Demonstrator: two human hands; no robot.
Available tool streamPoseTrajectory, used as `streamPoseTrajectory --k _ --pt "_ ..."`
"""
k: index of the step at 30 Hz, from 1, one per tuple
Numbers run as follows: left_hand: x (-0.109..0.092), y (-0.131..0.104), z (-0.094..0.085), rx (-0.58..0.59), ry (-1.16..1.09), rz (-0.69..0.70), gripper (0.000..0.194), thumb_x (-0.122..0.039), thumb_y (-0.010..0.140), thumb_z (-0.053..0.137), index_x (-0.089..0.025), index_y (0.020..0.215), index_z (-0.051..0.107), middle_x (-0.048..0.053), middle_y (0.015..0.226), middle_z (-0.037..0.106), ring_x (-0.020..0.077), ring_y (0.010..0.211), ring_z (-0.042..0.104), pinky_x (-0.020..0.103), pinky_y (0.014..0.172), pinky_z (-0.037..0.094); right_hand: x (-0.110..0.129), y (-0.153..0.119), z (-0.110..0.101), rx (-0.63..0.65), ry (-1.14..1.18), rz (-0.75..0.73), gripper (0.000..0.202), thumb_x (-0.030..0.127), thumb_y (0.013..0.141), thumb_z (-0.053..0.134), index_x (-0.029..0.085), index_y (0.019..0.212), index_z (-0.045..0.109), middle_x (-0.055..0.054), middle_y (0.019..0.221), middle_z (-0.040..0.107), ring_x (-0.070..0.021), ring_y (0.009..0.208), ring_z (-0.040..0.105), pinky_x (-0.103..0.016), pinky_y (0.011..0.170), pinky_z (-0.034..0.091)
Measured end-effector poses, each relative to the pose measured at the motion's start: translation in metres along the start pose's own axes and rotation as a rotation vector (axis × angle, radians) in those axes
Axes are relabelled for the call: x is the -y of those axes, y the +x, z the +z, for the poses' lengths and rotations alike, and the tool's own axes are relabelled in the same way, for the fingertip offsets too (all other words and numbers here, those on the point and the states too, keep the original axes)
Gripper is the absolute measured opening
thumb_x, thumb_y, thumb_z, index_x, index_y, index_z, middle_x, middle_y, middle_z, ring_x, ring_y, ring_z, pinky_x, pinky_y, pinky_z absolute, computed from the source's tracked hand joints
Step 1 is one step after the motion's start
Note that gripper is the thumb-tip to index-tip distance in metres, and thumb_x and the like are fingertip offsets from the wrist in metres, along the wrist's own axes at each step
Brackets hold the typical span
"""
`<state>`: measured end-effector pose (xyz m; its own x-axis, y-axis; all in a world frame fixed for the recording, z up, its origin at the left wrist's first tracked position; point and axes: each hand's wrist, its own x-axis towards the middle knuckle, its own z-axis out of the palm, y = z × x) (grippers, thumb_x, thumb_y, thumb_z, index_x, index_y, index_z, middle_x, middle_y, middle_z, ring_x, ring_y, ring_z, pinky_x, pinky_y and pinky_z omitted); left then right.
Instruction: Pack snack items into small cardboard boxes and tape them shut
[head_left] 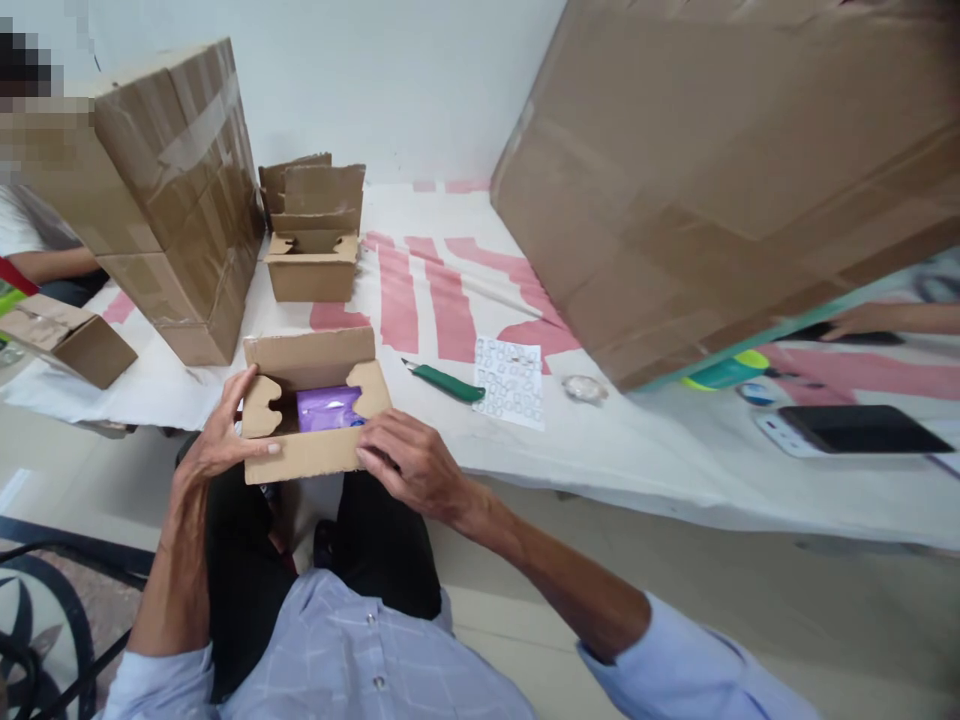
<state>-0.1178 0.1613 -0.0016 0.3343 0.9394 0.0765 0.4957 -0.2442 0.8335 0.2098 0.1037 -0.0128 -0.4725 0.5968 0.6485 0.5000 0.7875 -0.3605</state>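
Observation:
An opened small cardboard box (pixel 307 458) is held at the table's front edge, above my lap. Inside it lies a shiny purple packet (pixel 328 408), partly covered by the side flaps. My left hand (pixel 225 430) grips the box's left side, thumb along the front wall and fingers behind. My right hand (pixel 409 460) is closed at the front right corner, its fingertips pressed to the box. To the right of the box lie a green utility knife (pixel 448 382) with its blade out and a printed paper sheet (pixel 510 382).
Taped cardboard boxes (pixel 172 200) are stacked at left, with open boxes (pixel 313 270) beside them. A big carton (pixel 720 180) fills the right. A phone (pixel 862 430) and clear tape roll (pixel 585 388) lie on the table (pixel 637 450). Another person's hand (pixel 862 322) shows at far right.

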Motion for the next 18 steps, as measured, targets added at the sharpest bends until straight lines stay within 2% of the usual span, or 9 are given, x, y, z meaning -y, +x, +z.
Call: streamPoseTrajectory --k 2,5,7,9,11,14,18 --pt "-0.001 -0.002 0.003 0.000 0.003 0.003 0.130 -0.066 0.064 0.096 -0.030 0.171 0.032 0.014 0.175 0.029 0.0457 0.164 0.028 0.060 0.129 0.039 -0.011 0.020 -0.001 0.120 -0.021 0.053 0.019 0.016 0.106 0.054 0.019 0.098 0.071 -0.010 0.098 0.074 -0.0224 0.098 0.069 -0.037 0.091 0.057" --pt "-0.001 -0.003 0.007 0.003 0.008 0.005 0.130 -0.067 0.066 0.095 -0.031 0.172 0.029 0.015 0.175 0.027 0.0453 0.164 0.027 0.061 0.130 0.037 -0.027 0.057 0.003 0.382 -0.108 0.116 0.012 0.023 0.103 0.065 0.018 0.111 0.073 -0.013 0.115 0.075 -0.0254 0.109 0.070 -0.038 0.096 0.056" --pt "-0.001 -0.004 0.008 0.003 0.014 0.009 0.129 -0.069 0.068 0.093 -0.031 0.172 0.028 0.015 0.175 0.027 0.0454 0.164 0.026 0.062 0.132 0.033 -0.033 0.081 0.008 0.585 -0.203 0.150 0.022 0.027 0.099 0.074 0.016 0.119 0.074 -0.015 0.124 0.074 -0.0285 0.116 0.071 -0.039 0.097 0.055" --pt "0.000 -0.004 0.010 -0.003 0.013 0.017 0.128 -0.071 0.068 0.092 -0.031 0.172 0.028 0.014 0.175 0.028 0.0462 0.164 0.026 0.062 0.132 0.033 -0.035 0.101 0.013 0.794 -0.302 0.176 0.029 0.029 0.097 0.078 0.013 0.121 0.074 -0.018 0.126 0.075 -0.0321 0.119 0.071 -0.039 0.096 0.054" --pt "0.001 -0.005 0.012 -0.008 -0.001 0.021 0.127 -0.073 0.069 0.090 -0.031 0.172 0.029 0.014 0.175 0.028 0.0471 0.164 0.026 0.062 0.129 0.039 -0.034 0.114 0.017 0.946 -0.375 0.185 0.028 0.027 0.096 0.077 0.012 0.119 0.076 -0.019 0.124 0.076 -0.0340 0.117 0.073 -0.038 0.092 0.054" --pt "0.003 -0.006 0.015 -0.008 -0.028 0.019 0.128 -0.074 0.068 0.090 -0.031 0.172 0.030 0.015 0.176 0.026 0.0475 0.164 0.026 0.060 0.124 0.046 -0.032 0.119 0.023 1.006 -0.433 0.165 0.019 0.019 0.100 0.069 0.012 0.116 0.077 -0.019 0.121 0.077 -0.0327 0.115 0.074 -0.035 0.088 0.052" --pt "0.004 -0.006 0.017 -0.025 -0.051 0.027 0.130 -0.073 0.066 0.092 -0.029 0.171 0.030 0.016 0.176 0.025 0.0464 0.164 0.026 0.060 0.125 0.045 -0.036 0.111 0.025 0.958 -0.400 0.140 0.022 0.017 0.106 0.056 0.013 0.103 0.078 -0.017 0.110 0.079 -0.0263 0.102 0.075 -0.032 0.082 0.049"
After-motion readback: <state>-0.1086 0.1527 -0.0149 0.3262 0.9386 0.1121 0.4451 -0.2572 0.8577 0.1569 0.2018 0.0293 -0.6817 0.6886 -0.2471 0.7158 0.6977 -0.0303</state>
